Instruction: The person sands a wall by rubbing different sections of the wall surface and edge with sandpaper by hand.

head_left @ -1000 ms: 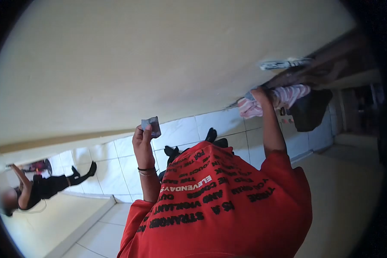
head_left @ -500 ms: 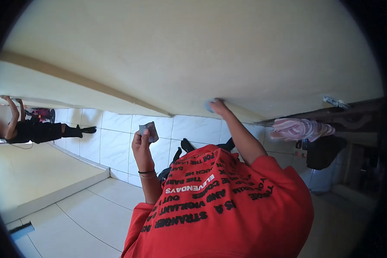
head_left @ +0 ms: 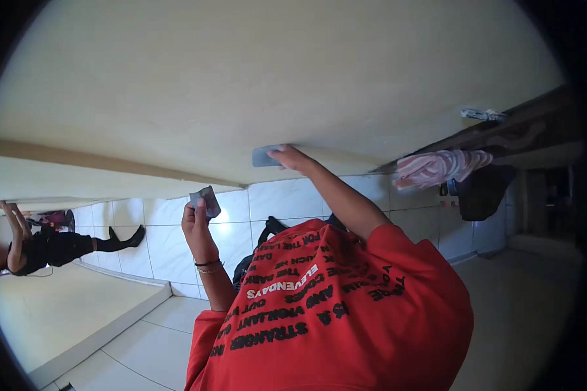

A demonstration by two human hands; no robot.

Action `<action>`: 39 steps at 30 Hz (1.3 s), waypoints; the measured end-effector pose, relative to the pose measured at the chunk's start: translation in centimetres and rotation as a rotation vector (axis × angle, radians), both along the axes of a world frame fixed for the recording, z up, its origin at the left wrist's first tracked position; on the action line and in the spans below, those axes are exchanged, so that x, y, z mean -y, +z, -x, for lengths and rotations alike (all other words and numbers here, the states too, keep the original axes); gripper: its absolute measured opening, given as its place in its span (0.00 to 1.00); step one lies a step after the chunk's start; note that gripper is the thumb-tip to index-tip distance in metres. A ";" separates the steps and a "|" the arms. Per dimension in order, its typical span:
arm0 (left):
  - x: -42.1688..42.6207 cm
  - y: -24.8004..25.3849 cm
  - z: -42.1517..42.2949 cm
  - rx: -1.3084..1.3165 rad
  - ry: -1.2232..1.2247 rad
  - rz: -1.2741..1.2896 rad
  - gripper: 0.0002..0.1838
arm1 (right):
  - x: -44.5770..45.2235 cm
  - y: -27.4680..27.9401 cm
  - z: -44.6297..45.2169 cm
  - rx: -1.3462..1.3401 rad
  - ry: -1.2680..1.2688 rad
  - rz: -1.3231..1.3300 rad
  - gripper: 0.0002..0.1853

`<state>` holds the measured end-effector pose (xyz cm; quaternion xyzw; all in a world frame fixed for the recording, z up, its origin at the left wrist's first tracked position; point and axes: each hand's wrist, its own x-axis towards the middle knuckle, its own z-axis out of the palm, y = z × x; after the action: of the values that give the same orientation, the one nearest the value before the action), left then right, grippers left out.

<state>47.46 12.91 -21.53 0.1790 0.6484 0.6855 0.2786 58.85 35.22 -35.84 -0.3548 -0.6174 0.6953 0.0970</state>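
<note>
My right hand (head_left: 289,159) is closed on one end of a flat grey rectangular piece (head_left: 264,156), which lies against the cream wall (head_left: 346,78). Whether this piece is a scraper or a sanding sheet I cannot tell. Lower and to the left, my left hand (head_left: 198,225), with bands on its wrist, pinches a small dark grey square piece (head_left: 207,201) between thumb and fingers. That piece is held up over the tiled floor, apart from the wall; its kind is unclear.
At far left another person (head_left: 39,251) in dark clothes reaches to the wall. A striped pink-and-white cloth (head_left: 437,167) hangs at right by a dark door frame (head_left: 528,133), near a black bag-like item (head_left: 486,192). White tiles (head_left: 163,228) cover the floor.
My right hand has slid the grey rectangular piece leftward along the wall, and more of it shows. My left hand still holds its square piece. The whole view has shifted slightly.
</note>
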 end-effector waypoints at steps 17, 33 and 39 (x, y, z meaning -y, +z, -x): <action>-9.5 -2.1 -9.4 0.119 -0.220 0.040 0.11 | -14.2 -4.3 -36.1 0.899 -0.266 -0.497 0.21; 0.3 -2.5 -0.2 0.040 -0.019 0.074 0.10 | -1.6 -6.9 -1.6 0.241 0.025 -0.609 0.23; 1.8 -1.2 0.3 0.017 0.039 0.082 0.10 | 2.9 1.4 8.3 0.040 0.146 -0.496 0.26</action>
<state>47.14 11.10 -22.69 0.1490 0.6770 0.6651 0.2778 50.55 32.32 -34.43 -0.2882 -0.7948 0.5208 0.1181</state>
